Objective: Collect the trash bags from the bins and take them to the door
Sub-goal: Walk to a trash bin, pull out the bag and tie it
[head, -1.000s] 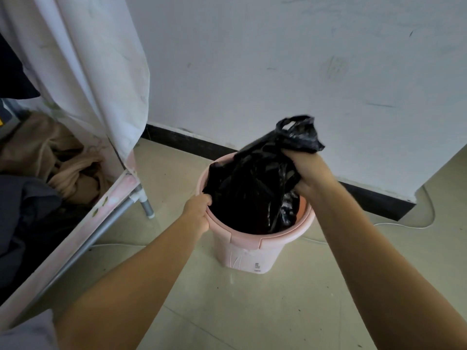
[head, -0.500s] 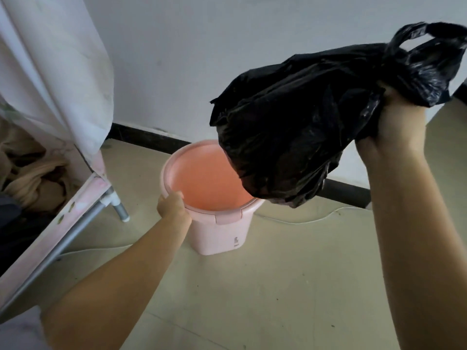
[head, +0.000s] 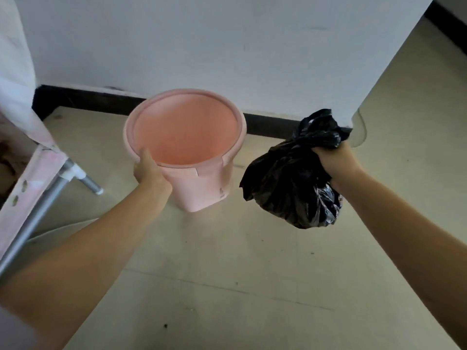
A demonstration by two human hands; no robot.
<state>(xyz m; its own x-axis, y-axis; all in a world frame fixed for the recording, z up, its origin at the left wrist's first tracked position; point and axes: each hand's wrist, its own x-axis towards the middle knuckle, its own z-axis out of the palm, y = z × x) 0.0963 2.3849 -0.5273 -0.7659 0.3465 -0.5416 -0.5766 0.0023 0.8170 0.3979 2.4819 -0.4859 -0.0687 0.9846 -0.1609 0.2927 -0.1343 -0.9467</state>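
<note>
Pale beige floor tiles [head: 227, 274] run up to a white wall [head: 202, 41] edged with a black baseboard [head: 83, 98], and at the right the wall ends at a corner where more floor shows beyond. A pink plastic bin [head: 202, 183] stands on the tiles just in front of the baseboard, its round mouth tilted toward the camera so the bare salmon-pink inside is visible; a small dark mark sits low on its outer wall. The left hand [head: 147, 170] grips the near rim of the bin, thumb laid over the lip and pointing inward, while the other fingers are hidden behind the outer wall (so how they lie cannot be told). The right hand [head: 336, 160] is held out to the right of the bin, clear of it, with fingers curled tightly round the gathered neck of a black trash bag [head: 290, 188]. The bag is glossy, crumpled plastic, bunched into a lumpy sack that hangs below and to the left of the fist above the floor, with its loop handles sticking up above the knuckles. At the left edge a pink-and-white fabric-covered frame [head: 27, 178] stands on grey metal tube legs [head: 50, 198], with white cloth [head: 15, 72] hanging above it.
</note>
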